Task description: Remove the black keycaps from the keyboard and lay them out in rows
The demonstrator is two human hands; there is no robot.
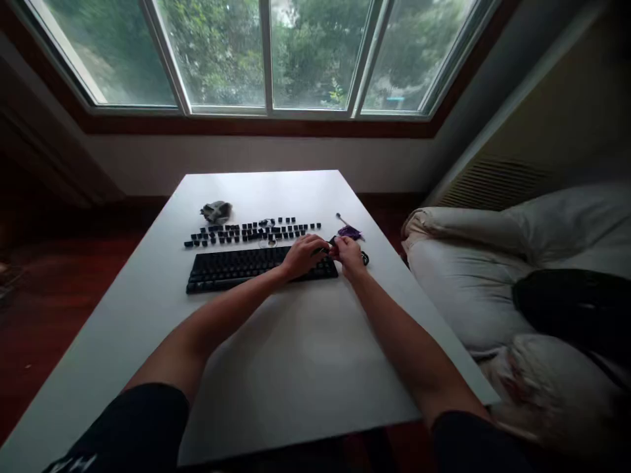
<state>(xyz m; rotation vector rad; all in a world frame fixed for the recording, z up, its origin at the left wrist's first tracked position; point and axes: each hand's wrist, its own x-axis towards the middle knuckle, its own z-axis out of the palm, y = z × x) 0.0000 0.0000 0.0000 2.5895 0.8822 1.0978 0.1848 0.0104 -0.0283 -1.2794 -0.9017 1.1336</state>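
A black keyboard (236, 267) lies across the middle of the white table (296, 368). Behind it, several loose black keycaps (249, 232) sit in rows. My left hand (304, 255) rests over the keyboard's right end with its fingers curled. My right hand (349, 253) is just beside it at the keyboard's right edge, fingers pinched round a small dark thing that I cannot make out. The two hands nearly touch. A purple object (350, 231) lies just behind my right hand.
A crumpled grey cloth (215, 211) lies at the back left of the table. A thin tool (341, 218) lies near the purple object. White bedding (517, 263) with a dark item is on the right. Windows fill the far wall.
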